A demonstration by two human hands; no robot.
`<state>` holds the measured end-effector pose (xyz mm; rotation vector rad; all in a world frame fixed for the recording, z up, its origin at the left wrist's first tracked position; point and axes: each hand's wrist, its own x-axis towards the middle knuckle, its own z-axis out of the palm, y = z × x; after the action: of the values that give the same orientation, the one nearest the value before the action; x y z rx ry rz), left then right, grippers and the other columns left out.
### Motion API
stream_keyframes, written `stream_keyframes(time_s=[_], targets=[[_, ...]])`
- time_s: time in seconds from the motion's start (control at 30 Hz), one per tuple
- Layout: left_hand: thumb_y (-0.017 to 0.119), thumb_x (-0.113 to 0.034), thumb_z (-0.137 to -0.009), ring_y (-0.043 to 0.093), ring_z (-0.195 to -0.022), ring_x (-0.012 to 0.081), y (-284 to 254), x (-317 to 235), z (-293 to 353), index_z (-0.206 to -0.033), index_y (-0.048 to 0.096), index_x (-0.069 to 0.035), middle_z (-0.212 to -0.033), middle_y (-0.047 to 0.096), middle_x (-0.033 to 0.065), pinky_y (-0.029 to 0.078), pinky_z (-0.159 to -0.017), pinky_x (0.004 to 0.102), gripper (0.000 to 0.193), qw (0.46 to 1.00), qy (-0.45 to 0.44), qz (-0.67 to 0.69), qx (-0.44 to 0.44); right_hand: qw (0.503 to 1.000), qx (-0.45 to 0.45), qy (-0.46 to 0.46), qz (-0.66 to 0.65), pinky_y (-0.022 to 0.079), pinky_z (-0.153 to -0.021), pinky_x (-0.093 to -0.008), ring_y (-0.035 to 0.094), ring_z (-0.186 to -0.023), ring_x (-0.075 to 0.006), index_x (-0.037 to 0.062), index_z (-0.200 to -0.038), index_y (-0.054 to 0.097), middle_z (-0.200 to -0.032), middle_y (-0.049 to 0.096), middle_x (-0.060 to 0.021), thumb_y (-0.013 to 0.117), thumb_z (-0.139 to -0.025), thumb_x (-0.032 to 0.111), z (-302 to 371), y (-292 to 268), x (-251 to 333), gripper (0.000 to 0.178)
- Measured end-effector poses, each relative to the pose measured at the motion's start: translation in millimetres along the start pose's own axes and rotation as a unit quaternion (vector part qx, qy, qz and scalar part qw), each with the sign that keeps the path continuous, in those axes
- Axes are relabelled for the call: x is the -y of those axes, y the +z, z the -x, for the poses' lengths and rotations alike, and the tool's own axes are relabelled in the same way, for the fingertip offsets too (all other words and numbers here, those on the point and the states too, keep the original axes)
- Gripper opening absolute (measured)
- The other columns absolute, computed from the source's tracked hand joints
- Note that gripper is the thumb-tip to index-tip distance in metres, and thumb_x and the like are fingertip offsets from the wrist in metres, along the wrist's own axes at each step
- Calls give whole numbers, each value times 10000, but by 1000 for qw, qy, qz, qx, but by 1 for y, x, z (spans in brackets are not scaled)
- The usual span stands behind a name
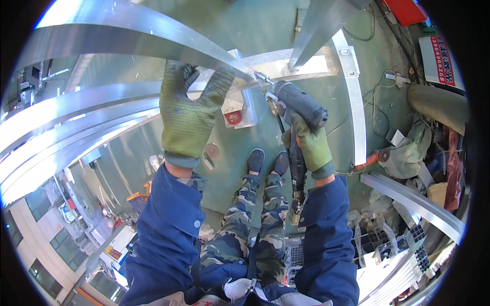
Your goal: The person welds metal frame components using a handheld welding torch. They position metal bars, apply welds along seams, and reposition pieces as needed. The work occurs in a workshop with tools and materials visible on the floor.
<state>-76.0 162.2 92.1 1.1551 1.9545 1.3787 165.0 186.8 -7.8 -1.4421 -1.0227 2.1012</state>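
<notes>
A green work glove covers my left hand (189, 115), which holds the lower edge of a long shiny metal bar (127, 43) at the upper left. Its thumb and fingers are spread along that edge, with the fingertips partly hidden. My right hand (314, 145), gloved the same way, is closed round the grip of a dark handheld welding gun (301, 102). The gun's thin nozzle points up and left, close to where the bar meets a flat metal crosspiece (278, 58). A black hose runs down from the grip beside my right forearm.
An upright metal post (321, 33) rises from the crosspiece. At right a pale metal strip (352, 102), an orange-red angle grinder (372, 159) and cables lie on the green floor. More metal bars (76, 122) stretch along the left. Below the joint stands a white box (242, 109).
</notes>
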Motion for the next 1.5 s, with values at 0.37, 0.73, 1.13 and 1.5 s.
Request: stream_keyframes(time_s=[0.37,0.73,1.13,1.5], targets=[[791,-14,-939,730,-1052,173,0,18,-7,-1330,710,-43,-1175,784,77,566,-953,329,401,999,-2,48,-27,1000,8,-14,-1,502,-593,-288,630,-639,-124,37,-1260,729,-753,691,-55,665,-1065,311,-8,3,-2,342],[751,9,-965,712,-1046,145,-3,20,-6,-1328,691,-4,-1194,768,65,571,-908,289,368,1000,-11,26,-13,999,11,-28,23,507,-599,-288,628,-642,-122,40,-1266,730,-743,678,-45,658,-1066,290,-11,4,-3,328],[758,4,-944,731,-990,166,1,19,-6,-1173,749,-13,-1073,800,66,556,-898,316,230,997,-18,68,-35,999,16,-20,28,494,-610,-314,620,-668,-145,46,-1202,673,-767,670,-51,640,-1082,388,-8,6,-4,363],[751,8,-961,730,-963,151,6,8,-6,-1194,738,-17,-1051,793,69,555,-876,296,235,997,-23,63,-43,999,10,-17,50,488,-609,-295,613,-658,-126,45,-1233,696,-751,668,-39,646,-1084,363,-12,6,-14,354]])
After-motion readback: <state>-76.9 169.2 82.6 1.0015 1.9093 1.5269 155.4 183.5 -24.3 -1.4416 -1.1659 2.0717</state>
